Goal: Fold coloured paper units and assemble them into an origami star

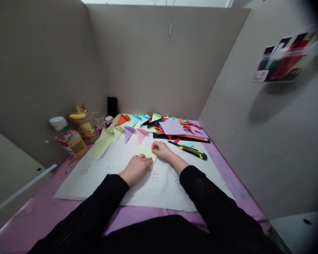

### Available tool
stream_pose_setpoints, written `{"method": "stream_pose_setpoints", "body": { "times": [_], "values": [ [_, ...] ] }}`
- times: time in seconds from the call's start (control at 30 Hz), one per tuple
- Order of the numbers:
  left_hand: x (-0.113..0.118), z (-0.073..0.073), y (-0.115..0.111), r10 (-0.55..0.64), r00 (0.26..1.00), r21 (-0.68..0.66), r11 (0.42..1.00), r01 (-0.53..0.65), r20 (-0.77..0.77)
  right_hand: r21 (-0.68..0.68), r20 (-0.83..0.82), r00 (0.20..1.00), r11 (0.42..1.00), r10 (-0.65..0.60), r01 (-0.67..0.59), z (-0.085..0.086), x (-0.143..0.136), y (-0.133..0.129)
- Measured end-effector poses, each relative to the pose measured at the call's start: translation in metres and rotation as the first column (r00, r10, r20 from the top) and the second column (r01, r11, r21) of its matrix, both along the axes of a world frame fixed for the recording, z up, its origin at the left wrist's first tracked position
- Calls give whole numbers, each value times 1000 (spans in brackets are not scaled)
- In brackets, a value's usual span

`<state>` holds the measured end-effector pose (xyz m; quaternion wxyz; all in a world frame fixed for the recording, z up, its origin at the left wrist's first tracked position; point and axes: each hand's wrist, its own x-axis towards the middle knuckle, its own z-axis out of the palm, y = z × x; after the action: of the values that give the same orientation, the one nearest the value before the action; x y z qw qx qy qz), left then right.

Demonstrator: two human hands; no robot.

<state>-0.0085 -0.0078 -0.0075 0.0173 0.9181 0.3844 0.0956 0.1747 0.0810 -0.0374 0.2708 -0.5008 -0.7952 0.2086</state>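
My left hand (136, 168) lies flat, fingers together, on pale green paper (144, 151) atop the white numbered sheet (95, 185); my right hand (161, 150) appears to pinch the paper's right edge. Steady, even pressure should prevent slipping.

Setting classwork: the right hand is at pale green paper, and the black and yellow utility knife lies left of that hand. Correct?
Not left: in the head view, the utility knife lies right of the right hand, which is at the paper.
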Motion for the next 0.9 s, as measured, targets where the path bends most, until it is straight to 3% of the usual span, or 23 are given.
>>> {"method": "stream_pose_setpoints", "body": {
  "times": [0.47,0.6,0.67,0.77,0.9],
  "values": [
    [2,8,3,-3,994,27,1000,6,-109,45,-13,1000,999,-8,8,-3,1,2],
    [3,15,8,-4,986,-1,1000,3,-165,204,-74,997,979,-9,24,7,12,-8],
    [4,19,11,-3,981,-15,1000,0,-192,298,-60,993,951,102,-80,12,19,-23],
    [5,23,12,-7,974,-29,1000,1,-225,294,98,942,894,322,-337,16,25,-52],
    [5,26,12,2,967,-51,999,-16,-256,207,336,865,867,372,-454,17,24,-83]
  ]
}}
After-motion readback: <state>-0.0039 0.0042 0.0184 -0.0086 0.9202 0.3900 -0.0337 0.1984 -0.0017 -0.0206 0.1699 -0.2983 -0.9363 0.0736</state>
